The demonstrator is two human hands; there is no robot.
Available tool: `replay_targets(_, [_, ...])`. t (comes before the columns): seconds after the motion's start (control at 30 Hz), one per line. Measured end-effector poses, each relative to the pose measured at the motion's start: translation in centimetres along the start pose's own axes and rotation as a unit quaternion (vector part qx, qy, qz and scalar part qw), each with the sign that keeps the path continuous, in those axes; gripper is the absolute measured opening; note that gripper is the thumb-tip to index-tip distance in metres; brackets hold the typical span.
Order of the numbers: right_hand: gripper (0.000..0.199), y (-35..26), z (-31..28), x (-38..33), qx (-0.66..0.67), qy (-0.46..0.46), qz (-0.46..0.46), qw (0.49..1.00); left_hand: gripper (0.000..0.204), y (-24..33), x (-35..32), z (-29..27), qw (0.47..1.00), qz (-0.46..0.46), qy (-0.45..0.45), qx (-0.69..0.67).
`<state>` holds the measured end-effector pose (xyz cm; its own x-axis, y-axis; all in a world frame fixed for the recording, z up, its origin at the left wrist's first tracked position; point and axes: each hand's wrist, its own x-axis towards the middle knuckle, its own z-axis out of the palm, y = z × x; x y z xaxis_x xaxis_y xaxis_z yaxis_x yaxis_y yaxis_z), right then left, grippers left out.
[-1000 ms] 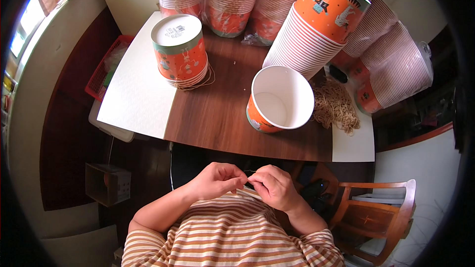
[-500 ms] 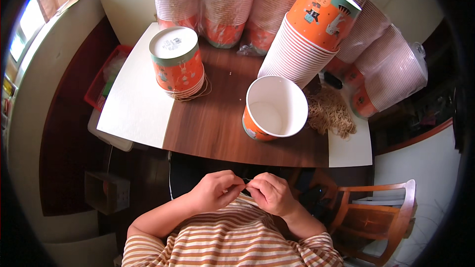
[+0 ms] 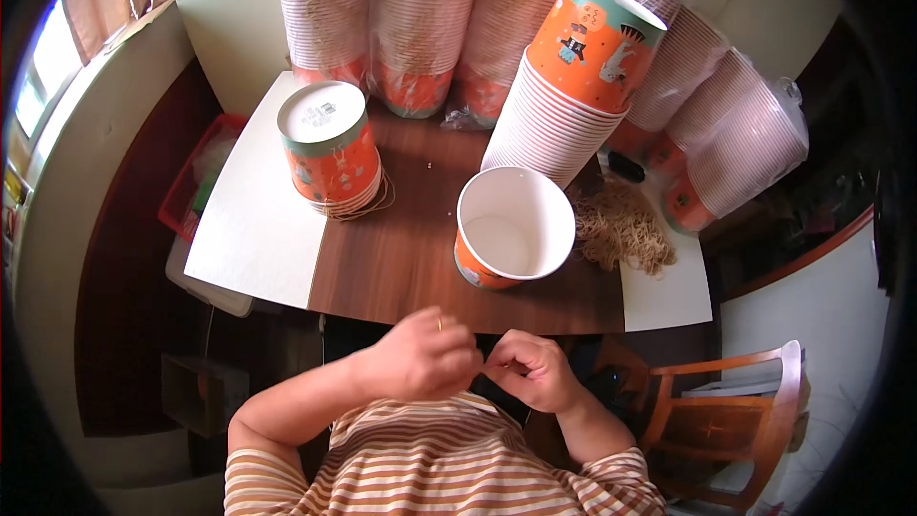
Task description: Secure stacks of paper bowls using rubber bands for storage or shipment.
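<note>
My left hand [image 3: 425,358] and my right hand [image 3: 530,370] are held together in front of my striped shirt, just below the table's near edge. Both have their fingers curled and the fingertips meet between them; I see nothing in them. The nearest thing is an orange paper cup [image 3: 511,229], which stands upright and empty on the wooden table [image 3: 401,263]. Right of the cup lies a loose pile of tan rubber bands [image 3: 621,229].
A short upside-down stack of cups [image 3: 330,148] stands at the left with bands around its base. A tall stack [image 3: 573,86] leans behind the open cup. Plastic-wrapped cup sleeves [image 3: 401,19] line the back and right. Wooden chair [image 3: 735,411] at lower right, red basket [image 3: 196,182] at left.
The view has tilted, so the table sits lower and closer in the picture. My hands stay pressed together at my chest, with the left fingers curled tighter.
</note>
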<state>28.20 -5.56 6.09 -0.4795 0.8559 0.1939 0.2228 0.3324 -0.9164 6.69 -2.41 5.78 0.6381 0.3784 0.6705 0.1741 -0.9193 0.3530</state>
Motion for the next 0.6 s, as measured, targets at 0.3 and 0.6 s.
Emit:
replay_targets(0.3, [0.003, -6.4, -1.6, 3.1, 0.017, -0.061, -0.125, 0.990, 0.027, -15.1, 9.9, 0.7, 0.959, -0.192, 0.079, 0.191])
replay_targets(0.6, [0.008, -18.6, 1.9, 6.7, 0.226, -0.232, -0.076, 0.943, 0.029, -16.0, 8.1, 0.8, 0.916, -0.398, -0.022, 0.052])
